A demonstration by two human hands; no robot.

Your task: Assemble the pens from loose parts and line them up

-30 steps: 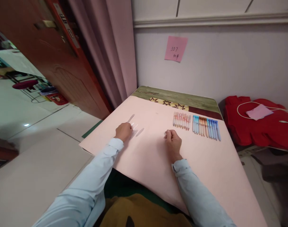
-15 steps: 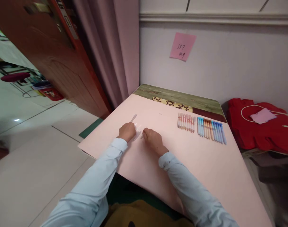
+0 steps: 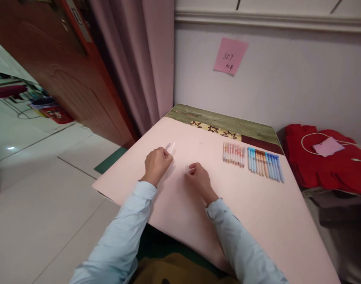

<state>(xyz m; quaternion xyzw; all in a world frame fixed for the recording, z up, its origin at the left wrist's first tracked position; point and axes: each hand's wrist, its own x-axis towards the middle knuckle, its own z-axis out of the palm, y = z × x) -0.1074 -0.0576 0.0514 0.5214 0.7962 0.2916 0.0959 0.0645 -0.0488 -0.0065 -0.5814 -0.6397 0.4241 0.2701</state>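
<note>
My left hand (image 3: pixel 157 163) is closed over the pink tabletop, pinching a thin whitish stick (image 3: pixel 172 147) like a pen part, which points up and away. Beside its fingertips is the end of a pale pen-like piece (image 3: pixel 168 145); my hand hides the rest, so I cannot tell if it is held. To the right, my right hand (image 3: pixel 198 177) pinches a small clear piece (image 3: pixel 187 168), too small to name. A gap separates the two hands. Farther right lie a row of pink-marked clear pens (image 3: pixel 234 154) and a row of blue and brown pens (image 3: pixel 266 163).
The pink-covered table (image 3: pixel 251 221) has a green wood-pattern strip (image 3: pixel 222 117) along the wall. A tiny mark or scrap (image 3: pixel 201 142) lies near its middle. Red cloth (image 3: pixel 325 165) with a white cord is at the right. A curtain (image 3: pixel 139 59) and a door (image 3: pixel 79 79) stand at the left.
My hands have moved apart, the right one to the right. The whitish stick in my left hand now points more upward, and a clear piece shows at my right fingertips.
</note>
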